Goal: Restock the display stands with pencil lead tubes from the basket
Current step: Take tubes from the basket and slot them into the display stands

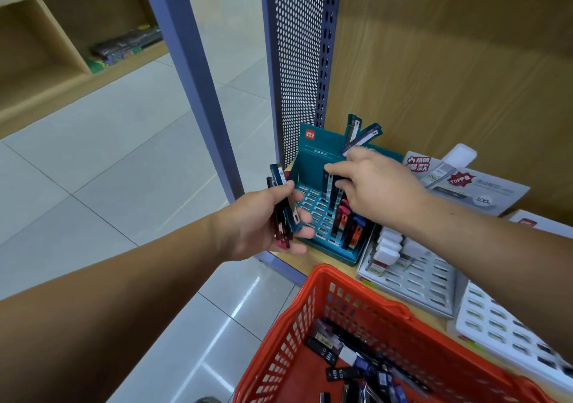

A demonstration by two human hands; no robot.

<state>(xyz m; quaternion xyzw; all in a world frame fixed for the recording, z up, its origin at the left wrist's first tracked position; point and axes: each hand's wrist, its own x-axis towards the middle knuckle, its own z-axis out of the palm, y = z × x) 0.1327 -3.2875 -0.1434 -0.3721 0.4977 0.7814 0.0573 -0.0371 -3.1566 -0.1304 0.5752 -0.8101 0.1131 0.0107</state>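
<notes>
Restocking mid-step. At 5 o'clock, nearest, loose lead tubes (328, 345) in the orange basket (366, 288). At 9 o'clock, left hand (263, 219) clamped round a spare bundle (283, 204). Centre, right hand (378, 179) pinching two tubes (356, 133) above the teal stand (313, 157), possibly steering a third down. Next: finding a free slot, dodging standing tubes (350, 226). White stands (412, 275) at 3 o'clock.

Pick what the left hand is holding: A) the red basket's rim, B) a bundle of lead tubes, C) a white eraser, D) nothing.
B: the left hand grips a bundle of lead tubes beside the teal stand, while the right hand pinches two more tubes above it.
</notes>
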